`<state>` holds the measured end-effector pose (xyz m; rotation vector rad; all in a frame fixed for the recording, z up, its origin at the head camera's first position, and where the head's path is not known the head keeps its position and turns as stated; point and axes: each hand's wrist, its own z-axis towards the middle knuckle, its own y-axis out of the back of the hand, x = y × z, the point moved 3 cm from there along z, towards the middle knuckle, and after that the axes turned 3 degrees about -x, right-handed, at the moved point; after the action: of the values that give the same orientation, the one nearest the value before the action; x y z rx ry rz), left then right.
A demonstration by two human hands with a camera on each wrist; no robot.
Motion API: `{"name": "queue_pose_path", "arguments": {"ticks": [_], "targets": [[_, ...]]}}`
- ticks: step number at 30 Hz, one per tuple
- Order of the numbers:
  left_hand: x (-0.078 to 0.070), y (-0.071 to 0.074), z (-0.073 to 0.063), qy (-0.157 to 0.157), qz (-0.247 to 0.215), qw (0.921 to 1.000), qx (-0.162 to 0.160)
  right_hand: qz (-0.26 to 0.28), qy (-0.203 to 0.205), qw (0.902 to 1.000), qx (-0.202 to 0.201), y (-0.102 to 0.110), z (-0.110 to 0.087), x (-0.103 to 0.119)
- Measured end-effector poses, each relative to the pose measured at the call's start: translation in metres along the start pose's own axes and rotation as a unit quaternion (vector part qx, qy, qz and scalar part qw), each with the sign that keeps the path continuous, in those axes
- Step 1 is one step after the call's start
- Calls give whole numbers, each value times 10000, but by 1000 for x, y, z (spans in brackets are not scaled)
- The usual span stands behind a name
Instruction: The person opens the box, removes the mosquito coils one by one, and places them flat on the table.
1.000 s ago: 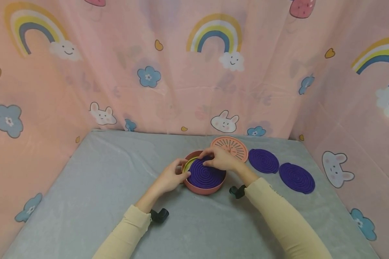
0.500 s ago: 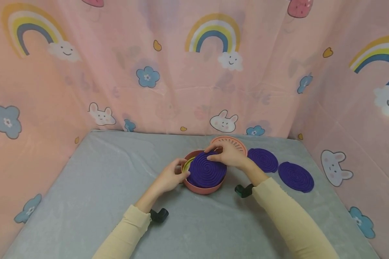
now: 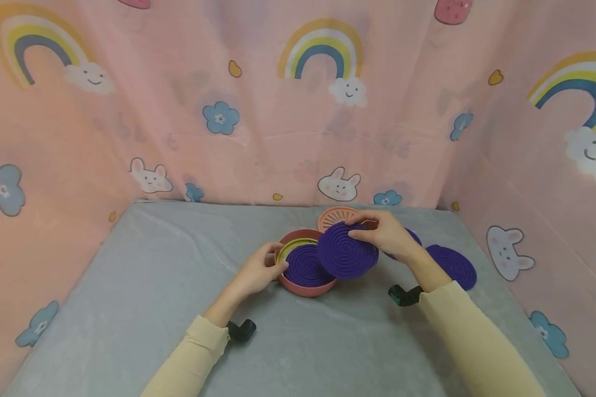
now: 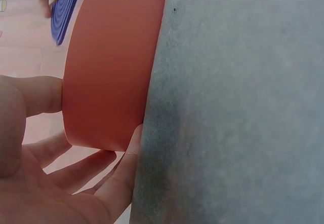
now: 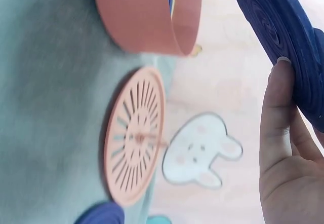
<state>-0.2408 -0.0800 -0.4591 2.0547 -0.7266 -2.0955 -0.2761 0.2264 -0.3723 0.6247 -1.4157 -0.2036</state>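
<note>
On the worktop (image 3: 169, 259), a bowl (image 3: 306, 291) is held by the left grip (image 3: 255, 270), a just-lifted coil (image 3: 346, 252) by the right (image 3: 386, 236); perhaps one coil (image 3: 305, 266) remains.

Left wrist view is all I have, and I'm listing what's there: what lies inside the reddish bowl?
Observer: A purple spiral coil, with a yellow rim showing along its far left edge.
Operator: Are any coils lying on the table?
Observer: Yes, two purple coils lie to the right of the bowl.
Operator: Anything else beyond the bowl?
Observer: A slotted pink disc; the right wrist view shows a thin post at its centre.
</note>
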Motion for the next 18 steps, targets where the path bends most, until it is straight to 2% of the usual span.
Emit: {"name": "queue_pose_path", "arguments": {"ticks": [4, 13, 18], "targets": [[-1, 1, 0, 30, 34, 10000, -5, -45, -151, 9996, -227, 17, -12, -9], [-3, 0, -1, 41, 156, 9999, -28, -57, -416, 9981, -456, 46, -43, -33], [-2, 1, -1, -4, 165, 9998, -56, -328, -547, 9962, -596, 57, -57, -52]]}}
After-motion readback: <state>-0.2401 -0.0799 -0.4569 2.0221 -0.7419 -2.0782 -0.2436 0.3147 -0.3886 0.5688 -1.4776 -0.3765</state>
